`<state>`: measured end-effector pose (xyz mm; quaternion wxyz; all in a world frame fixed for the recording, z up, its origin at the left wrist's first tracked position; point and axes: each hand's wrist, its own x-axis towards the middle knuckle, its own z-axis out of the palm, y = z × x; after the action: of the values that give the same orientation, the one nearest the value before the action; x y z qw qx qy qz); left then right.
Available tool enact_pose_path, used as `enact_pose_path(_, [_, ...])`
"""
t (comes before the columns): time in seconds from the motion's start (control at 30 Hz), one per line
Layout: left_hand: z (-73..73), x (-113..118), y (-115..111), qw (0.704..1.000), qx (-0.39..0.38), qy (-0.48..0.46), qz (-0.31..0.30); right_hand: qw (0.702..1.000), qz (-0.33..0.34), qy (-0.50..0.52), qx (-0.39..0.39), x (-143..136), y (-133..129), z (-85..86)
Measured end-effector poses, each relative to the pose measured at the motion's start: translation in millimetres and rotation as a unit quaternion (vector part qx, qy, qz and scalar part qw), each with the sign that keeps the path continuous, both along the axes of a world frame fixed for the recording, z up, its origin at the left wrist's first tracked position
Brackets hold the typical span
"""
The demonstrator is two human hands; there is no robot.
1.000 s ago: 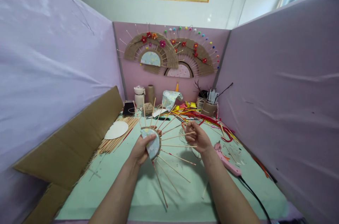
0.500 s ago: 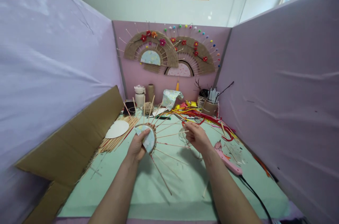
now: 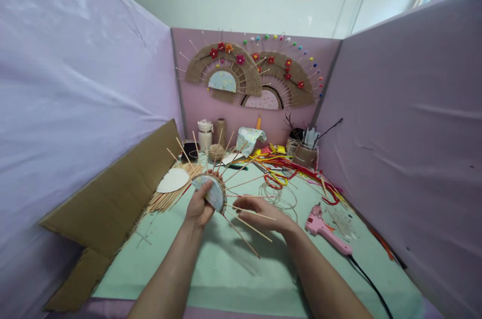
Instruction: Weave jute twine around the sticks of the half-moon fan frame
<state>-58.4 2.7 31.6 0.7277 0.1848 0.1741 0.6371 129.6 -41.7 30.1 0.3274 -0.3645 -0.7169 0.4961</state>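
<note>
My left hand [image 3: 201, 204] grips a half-round piece [image 3: 213, 191] covered in pale blue patterned cloth, thumb on its face. Thin wooden sticks [image 3: 245, 183] fan out from its curved edge, upward and to the right. Among the sticks on the right side is my right hand [image 3: 259, 212], its fingers curled near the piece's edge, partly behind the sticks. Thin twine [image 3: 280, 197] lies in loose loops just beyond that hand. Whether the fingers pinch a strand is too small to tell.
A pink glue gun [image 3: 328, 231] with a black cord lies at the right. Cardboard [image 3: 113, 203] and loose sticks [image 3: 169, 198] are at the left. Behind stand a white jar [image 3: 205, 134], a twine ball [image 3: 216, 151] and a brown container [image 3: 305, 155]. Two decorated fans [image 3: 196, 65] hang on the back panel.
My right hand has moved left and down, closer to the half-round piece. The piece has turned a little in my left hand, and its sticks point more upward. The view has shifted slightly.
</note>
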Motion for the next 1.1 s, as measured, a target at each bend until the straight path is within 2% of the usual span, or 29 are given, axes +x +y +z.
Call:
enact_pose_path(0.1, [-1.8, 5, 0, 1.0, -0.007, 0.002, -0.01, 0.991, -0.064, 0.118, 0.024, -7, 2, -1.9])
enact_pose_path(0.3, [-6.3, 14, 0, 0.999, -0.03, 0.033, -0.021, 0.965, -0.08, 0.251, -0.01, -26, 2, -13.9])
enact_pose_path(0.4, [-7.3, 16, 0, 0.999, -0.036, 0.029, -0.012, 0.966, -0.13, 0.221, -0.005, -28, 3, -20.1])
enact_pose_path(0.5, [-6.8, 18, 1, 0.999, -0.048, 0.024, -0.011, 0.967, -0.183, 0.172, 0.035, -28, 4, -23.8])
enact_pose_path(0.63, [-4.8, 18, -3, 0.998, -0.049, 0.03, -0.029, 0.961, -0.205, 0.171, 0.074, -29, 3, -22.2])
enact_pose_path(0.7, [-4.0, 17, -7, 0.996, -0.026, 0.049, -0.066, 0.959, -0.201, 0.18, 0.092, -29, 2, -20.3])
enact_pose_path(0.8, [-4.0, 16, -13, 0.983, 0.001, 0.095, -0.157, 0.954, -0.206, 0.186, 0.114, -27, 3, -19.5])
enact_pose_path(0.87, [-4.8, 16, -15, 0.977, 0.003, 0.112, -0.183, 0.952, -0.21, 0.187, 0.12, -26, 3, -20.6])
enact_pose_path(1.1, [-8.6, 15, -9, 0.989, -0.016, 0.088, -0.118, 0.955, -0.217, 0.157, 0.131, -24, 2, -20.2])
